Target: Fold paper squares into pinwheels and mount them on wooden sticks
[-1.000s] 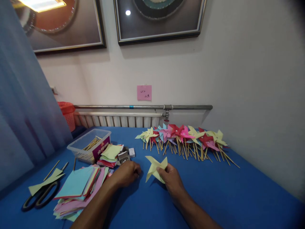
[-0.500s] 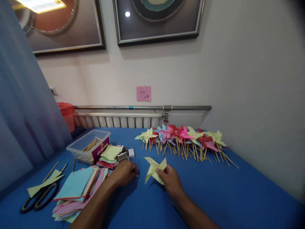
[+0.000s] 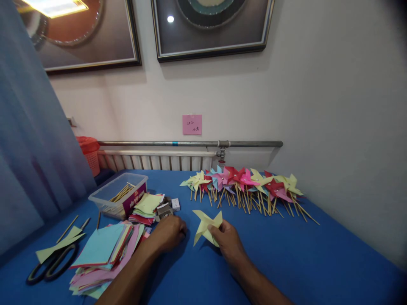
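Observation:
A pale yellow paper pinwheel [image 3: 205,226] is pinched at its right side between the thumb and fingers of my right hand [image 3: 228,240]; no stick shows on it. To its left, my left hand [image 3: 171,232] is closed just above the blue table, its fingertips curled under. Whatever those fingers hold is hidden from view. Small open boxes [image 3: 164,210] lie just beyond my left knuckles, with a little white box [image 3: 175,204] beside them. A stack of coloured paper squares [image 3: 100,245] lies left of my left forearm, which covers part of it.
Finished pinwheels on sticks [image 3: 244,186] lie in a row at the back right. At left stand a clear plastic tub [image 3: 119,195] of wooden sticks and a pile of small paper squares [image 3: 146,205]. Black-handled scissors [image 3: 62,262] lie under a yellow paper scrap [image 3: 60,245].
My left hand has shifted slightly right and turned; a small shiny tip at its fingers is now out of sight. My right hand and the pinwheel stay almost in place.

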A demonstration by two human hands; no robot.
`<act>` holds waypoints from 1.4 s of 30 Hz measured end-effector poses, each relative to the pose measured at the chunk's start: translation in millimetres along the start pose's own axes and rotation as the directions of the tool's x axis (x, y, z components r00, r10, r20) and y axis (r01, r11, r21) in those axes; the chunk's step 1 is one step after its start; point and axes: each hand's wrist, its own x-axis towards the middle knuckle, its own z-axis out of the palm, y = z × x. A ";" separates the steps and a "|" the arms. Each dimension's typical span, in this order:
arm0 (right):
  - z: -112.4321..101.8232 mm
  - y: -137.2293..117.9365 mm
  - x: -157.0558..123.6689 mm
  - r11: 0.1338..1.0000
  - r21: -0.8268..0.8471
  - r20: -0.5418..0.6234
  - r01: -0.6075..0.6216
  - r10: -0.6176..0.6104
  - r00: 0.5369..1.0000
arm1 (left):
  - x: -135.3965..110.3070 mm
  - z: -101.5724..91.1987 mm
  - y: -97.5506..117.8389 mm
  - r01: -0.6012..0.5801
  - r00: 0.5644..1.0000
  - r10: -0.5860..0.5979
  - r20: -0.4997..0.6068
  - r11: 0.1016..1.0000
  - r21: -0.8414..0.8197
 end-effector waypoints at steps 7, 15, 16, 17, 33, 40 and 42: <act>3.4 -11.3 -5.8 0.999 0.034 0.004 -0.004 0.004 1.000 | 2.2 3.1 -7.1 -0.067 0.997 0.070 -0.040 0.994 0.085; 5.7 -21.4 -12.0 1.000 0.027 0.003 -0.013 0.013 1.000 | -4.1 -2.8 1.5 -0.076 0.996 0.083 -0.040 0.985 0.155; 6.0 -22.2 -12.5 0.999 0.031 0.007 -0.016 0.016 1.000 | -4.3 -3.2 2.4 -0.072 0.996 0.079 -0.039 0.984 0.164; 6.1 -22.8 -12.9 0.999 0.035 0.008 -0.020 0.020 1.000 | -4.3 -3.4 3.2 -0.065 0.997 0.072 -0.039 0.982 0.175; 5.1 -14.9 -7.6 1.000 0.012 -0.007 0.001 -0.001 1.000 | 4.1 9.7 0.9 -0.030 0.990 0.047 -0.131 0.992 0.123; 5.3 -22.0 -12.2 0.997 -0.059 -0.055 0.046 -0.049 0.997 | 6.8 9.9 -1.5 -0.010 0.974 -0.106 -0.202 0.865 -0.501; 5.7 -22.8 -12.7 0.995 -0.079 -0.076 0.059 -0.065 0.995 | 7.3 9.3 3.5 -0.018 0.969 -0.162 -0.189 0.710 -0.703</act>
